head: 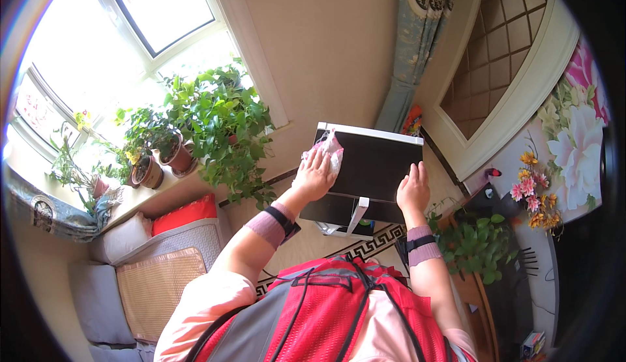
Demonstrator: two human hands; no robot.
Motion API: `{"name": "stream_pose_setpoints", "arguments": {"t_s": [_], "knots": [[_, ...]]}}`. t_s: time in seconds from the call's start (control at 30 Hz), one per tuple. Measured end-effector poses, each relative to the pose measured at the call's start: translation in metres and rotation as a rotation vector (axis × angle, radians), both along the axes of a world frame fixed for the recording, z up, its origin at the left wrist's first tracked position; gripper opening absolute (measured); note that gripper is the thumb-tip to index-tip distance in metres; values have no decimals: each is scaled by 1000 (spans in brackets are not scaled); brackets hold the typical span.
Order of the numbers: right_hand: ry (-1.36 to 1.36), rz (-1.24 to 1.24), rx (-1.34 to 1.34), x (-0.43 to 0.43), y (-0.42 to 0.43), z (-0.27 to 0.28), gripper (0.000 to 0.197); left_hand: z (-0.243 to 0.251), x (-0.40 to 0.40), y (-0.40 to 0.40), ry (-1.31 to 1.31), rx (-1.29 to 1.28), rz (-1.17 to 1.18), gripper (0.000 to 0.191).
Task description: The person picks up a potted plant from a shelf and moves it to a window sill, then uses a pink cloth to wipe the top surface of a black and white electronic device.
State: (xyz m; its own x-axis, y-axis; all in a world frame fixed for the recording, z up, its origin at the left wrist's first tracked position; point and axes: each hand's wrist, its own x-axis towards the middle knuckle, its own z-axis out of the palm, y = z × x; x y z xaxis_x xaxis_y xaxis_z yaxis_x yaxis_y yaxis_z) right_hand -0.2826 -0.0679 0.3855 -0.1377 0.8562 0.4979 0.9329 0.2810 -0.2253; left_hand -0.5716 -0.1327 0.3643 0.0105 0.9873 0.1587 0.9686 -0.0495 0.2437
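My left hand [314, 175] lies over a crumpled white-and-pink cloth [334, 152], holding it against the left part of a black panel [374, 166]. This panel is the top of a small black-and-white piece of furniture, with a white strip [371, 133] along its far edge. At the panel's right edge, my right hand [413, 191] rests with its fingers extended and nothing seen in it; its palm side is hidden. Below the top, a white upright [358, 213] stands in front of a darker lower section [323, 209].
Potted plants [225, 122] line the windowsill at left, above a sofa [161, 284] with a woven mat. To the right are a leafy plant [474, 244], artificial flowers [533, 186] and a dark-topped cabinet [511, 293]. A curtain [398, 88] hangs behind the furniture.
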Motion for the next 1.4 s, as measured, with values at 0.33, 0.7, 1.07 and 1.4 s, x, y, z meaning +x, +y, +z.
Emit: {"name": "stream_pose_setpoints", "arguments": {"t_s": [0.33,0.7,1.07,1.4], "knots": [[-51,56,-20,-2,1,6,38,16,-6,34,20,-183,66,69],[-54,4,-17,-5,1,7,40,27,-4,82,-60,-218,136,70],[-67,-63,-104,1,0,6,43,23,10,-9,-14,-61,-4,68],[-92,21,-62,-6,4,5,42,15,-2,-16,20,-84,6,69]]}}
